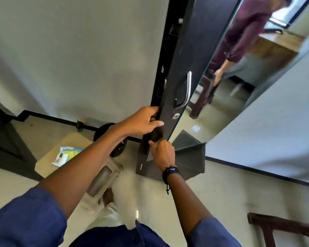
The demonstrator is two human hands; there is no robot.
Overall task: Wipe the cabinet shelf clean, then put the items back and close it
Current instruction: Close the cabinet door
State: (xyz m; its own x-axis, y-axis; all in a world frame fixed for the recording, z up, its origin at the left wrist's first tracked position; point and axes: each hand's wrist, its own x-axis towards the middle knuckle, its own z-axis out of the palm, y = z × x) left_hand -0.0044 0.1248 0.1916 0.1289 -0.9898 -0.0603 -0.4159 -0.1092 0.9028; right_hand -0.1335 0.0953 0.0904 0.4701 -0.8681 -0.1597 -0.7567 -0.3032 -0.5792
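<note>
A tall dark cabinet door (184, 56) with a silver bar handle (187, 90) and a round keyhole (175, 116) stands edge-on before me. My left hand (143, 122) grips the door's edge just below the handle, thumb lying across it. Just beneath, my right hand (163, 152), with a black wristband, pinches the same edge lower down. The cabinet's inside and its shelf are hidden from view.
A mirror panel (239, 77) right of the door reflects a person and wooden furniture. On the floor at left lie a packet (66, 155) on a beige stool, a black round object (105, 131) and a cream stool (103, 177). A wooden chair (282, 229) stands lower right.
</note>
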